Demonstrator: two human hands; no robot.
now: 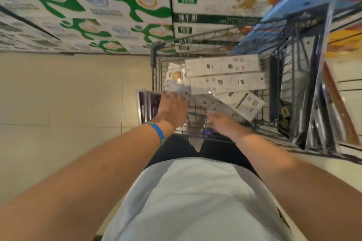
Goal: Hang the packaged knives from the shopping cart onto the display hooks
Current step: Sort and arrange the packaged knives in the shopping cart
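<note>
Over shopping cart (155, 60): L hand (172, 108) grips dark packs (148, 104) at cart's left rim; R hand (223, 123) blurred, near clear pack (207, 101), grasp can't tell.

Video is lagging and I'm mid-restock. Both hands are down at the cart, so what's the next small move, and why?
Probably close the right hand on the nearest slanted package and lift it out. That hand looks open and empty, though blurred, with its fingertips just short of the package. The left hand rests on the dark packages at the left side of the cart.
</note>
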